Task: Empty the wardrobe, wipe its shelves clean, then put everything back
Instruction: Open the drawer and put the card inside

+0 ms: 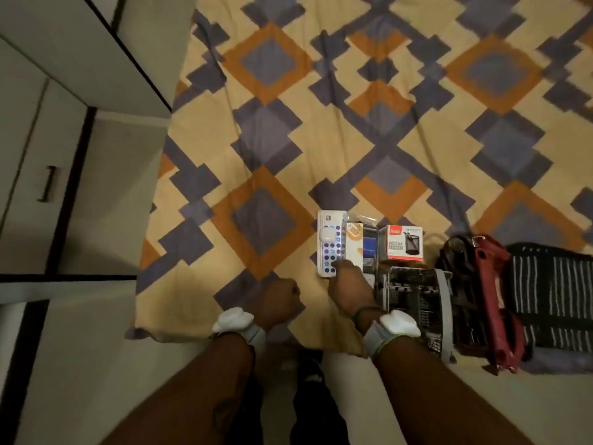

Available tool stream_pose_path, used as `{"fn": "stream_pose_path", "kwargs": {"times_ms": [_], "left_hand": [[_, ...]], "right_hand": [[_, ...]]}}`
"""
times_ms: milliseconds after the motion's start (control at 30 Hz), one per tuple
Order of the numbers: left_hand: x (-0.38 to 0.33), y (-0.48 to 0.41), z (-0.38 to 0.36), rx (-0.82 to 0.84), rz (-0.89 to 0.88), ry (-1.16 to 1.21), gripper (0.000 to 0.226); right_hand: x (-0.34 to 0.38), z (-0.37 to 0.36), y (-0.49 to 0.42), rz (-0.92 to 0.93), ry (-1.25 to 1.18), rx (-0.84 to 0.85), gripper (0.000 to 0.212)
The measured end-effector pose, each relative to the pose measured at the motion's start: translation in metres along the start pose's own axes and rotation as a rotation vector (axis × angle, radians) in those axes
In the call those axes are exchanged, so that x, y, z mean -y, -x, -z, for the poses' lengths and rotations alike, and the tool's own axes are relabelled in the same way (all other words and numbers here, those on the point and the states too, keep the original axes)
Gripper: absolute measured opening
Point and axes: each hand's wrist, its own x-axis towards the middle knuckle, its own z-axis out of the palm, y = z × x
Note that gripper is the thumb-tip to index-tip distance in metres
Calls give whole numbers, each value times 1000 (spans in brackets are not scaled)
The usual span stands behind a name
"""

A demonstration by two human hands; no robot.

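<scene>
The bed (321, 139), covered in a sheet patterned with yellow, orange and blue-grey diamonds, fills most of the view, and the things taken out lie in a row along its near edge. The box (332, 244), long and white with blue dots and a round white knob on its lid, lies flat at the left end of that row. The right hand (348, 282) rests on its near right corner with the fingers bent down over the edge; whether they really grip it cannot be told. The left hand (279, 300) is curled into a fist just left of it, apart from the box, with nothing visible in it. Both wrists wear grey bands with a white lump on top. Touching the box's right side is an orange-and-white carton (354, 242), and next to that a red-and-white carton marked "METAL MESH" (400, 243). Nearer the person, right of the right hand, a grey wire basket (414, 303) lies at the bed's edge, then a red-and-black object (484, 284) and a black cloth with white stripes (552, 293). The wardrobe (64, 91), pale with dark edging and a dark handle (48, 184), stands at the left, beside the bed. Pale floor (80, 364) shows below it.
</scene>
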Motion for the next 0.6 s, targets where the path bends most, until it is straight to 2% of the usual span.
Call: {"fn": "stream_pose_path", "kwargs": {"times_ms": [233, 367, 500, 600], "left_hand": [[-2, -96, -25, -54, 80, 82, 36], [-1, -142, -34, -103, 58, 70, 30], [-15, -169, -40, -183, 77, 165, 25], [-25, -182, -45, -266, 129, 347, 37]], "right_hand": [[0, -18, -119, 122, 134, -64, 68], [-9, -34, -156, 176, 250, -89, 57], [-18, -33, -151, 155, 35, -230, 47], [-27, -33, -124, 145, -151, -304, 49]]}}
